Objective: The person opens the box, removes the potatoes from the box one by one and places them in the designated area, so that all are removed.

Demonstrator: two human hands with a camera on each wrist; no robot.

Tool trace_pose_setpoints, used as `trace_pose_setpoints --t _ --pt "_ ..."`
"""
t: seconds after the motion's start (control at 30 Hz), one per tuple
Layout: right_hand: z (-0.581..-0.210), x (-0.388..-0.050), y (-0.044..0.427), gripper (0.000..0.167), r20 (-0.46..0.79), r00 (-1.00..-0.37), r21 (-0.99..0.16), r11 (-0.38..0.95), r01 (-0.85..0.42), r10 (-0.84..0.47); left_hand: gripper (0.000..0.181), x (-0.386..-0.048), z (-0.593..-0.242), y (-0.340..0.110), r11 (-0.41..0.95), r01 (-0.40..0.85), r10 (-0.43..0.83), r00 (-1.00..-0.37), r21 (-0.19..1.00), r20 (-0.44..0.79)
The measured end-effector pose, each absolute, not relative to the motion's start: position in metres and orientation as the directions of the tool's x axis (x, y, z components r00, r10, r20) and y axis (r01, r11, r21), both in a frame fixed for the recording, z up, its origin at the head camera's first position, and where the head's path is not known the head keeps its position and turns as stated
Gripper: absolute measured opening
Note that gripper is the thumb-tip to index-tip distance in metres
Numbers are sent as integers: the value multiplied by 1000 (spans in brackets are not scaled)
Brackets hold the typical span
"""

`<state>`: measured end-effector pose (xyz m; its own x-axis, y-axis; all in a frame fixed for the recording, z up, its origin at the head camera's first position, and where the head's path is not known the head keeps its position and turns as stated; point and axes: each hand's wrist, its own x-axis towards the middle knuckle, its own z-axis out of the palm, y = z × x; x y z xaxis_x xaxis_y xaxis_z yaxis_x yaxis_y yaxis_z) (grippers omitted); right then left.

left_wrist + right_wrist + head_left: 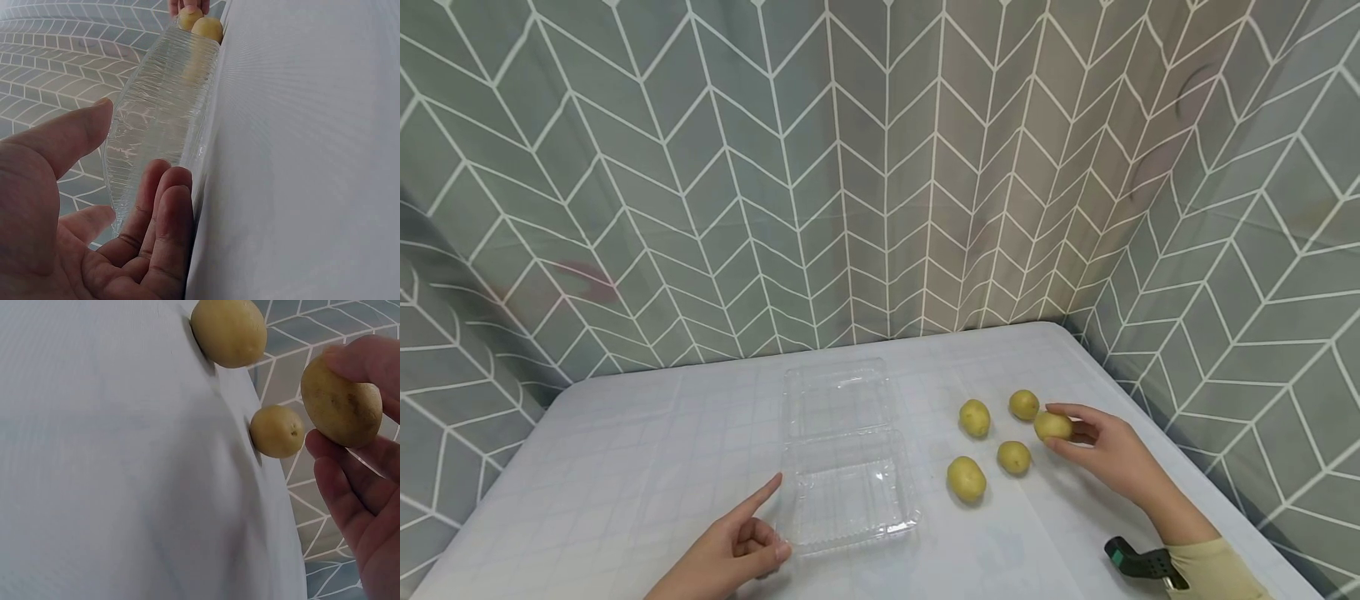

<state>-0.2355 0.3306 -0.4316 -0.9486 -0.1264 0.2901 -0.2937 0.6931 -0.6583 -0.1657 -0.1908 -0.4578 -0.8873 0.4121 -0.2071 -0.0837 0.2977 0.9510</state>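
Note:
My right hand [1101,450] pinches a small yellow potato [1052,426] between thumb and fingers. In the right wrist view that potato [340,403] is held off the white cloth, a brownish mark on its skin. Several more potatoes lie loose near it, among them one potato [1023,404] just behind and another potato [1014,457] to its left. A clear plastic clamshell box [850,500] lies unfolded, lid part at the back. My left hand [730,546] is at its left side, index finger extended; in the left wrist view the fingertips [172,181] are against the box wall.
A white cloth covers the table [647,467], whose far edge meets a grey patterned curtain [865,167]. The curtain also runs along both sides. A black strap device [1142,562] sits at my right wrist, by a pale yellow sleeve [1217,571].

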Motion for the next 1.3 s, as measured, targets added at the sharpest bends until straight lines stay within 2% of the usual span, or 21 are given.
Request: trace_pose_setpoints --t 0.77,1.3 --pt "-453 -236 343 53 225 -971 -746 628 -223 -78 87 -167 -462 -195 305 -100 417 -880 947 -227" --pt "-454 -236 349 54 225 -972 -694 688 -209 -69 88 -169 -459 -192 296 -119 405 -883 948 -238"
